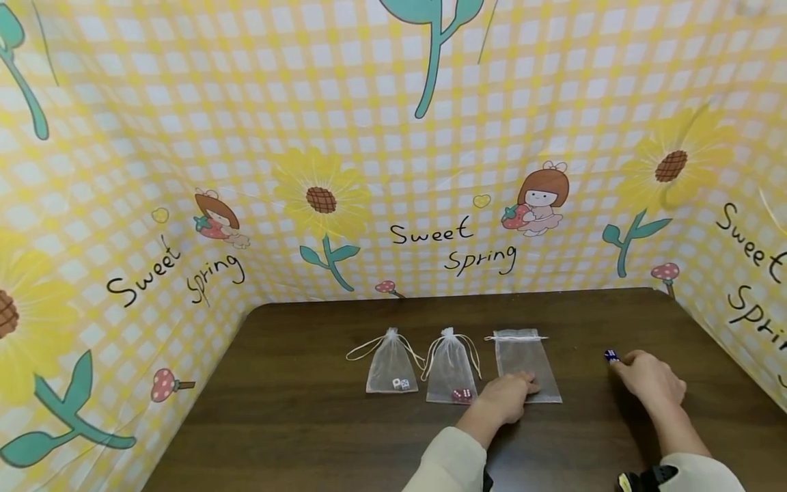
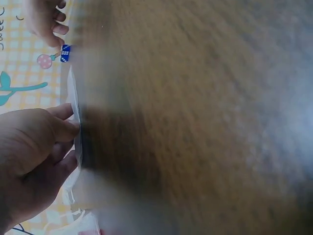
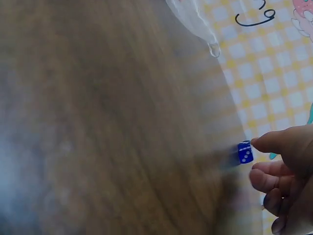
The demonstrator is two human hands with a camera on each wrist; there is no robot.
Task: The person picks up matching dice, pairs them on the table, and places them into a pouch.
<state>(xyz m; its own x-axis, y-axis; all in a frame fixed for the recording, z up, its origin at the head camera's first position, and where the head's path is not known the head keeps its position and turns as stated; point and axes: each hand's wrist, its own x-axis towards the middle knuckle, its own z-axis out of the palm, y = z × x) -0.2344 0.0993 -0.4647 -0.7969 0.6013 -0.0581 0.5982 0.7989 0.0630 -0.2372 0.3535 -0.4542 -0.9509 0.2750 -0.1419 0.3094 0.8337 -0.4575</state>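
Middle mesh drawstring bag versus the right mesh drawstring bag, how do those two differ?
The middle mesh drawstring bag is gathered at its neck; the right mesh drawstring bag is spread wide at the top. The middle bag holds red dice; no dice show in the right bag, though the left hand covers part of it. Both are sheer, whitish and on the brown table.

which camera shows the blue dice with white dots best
Right wrist view: the blue cube-shaped dice appear largest there, with white pips plainly visible. The left wrist view shows them smaller, near its upper left. The head view shows only a tiny blue patch with white marks by the bare right hand.
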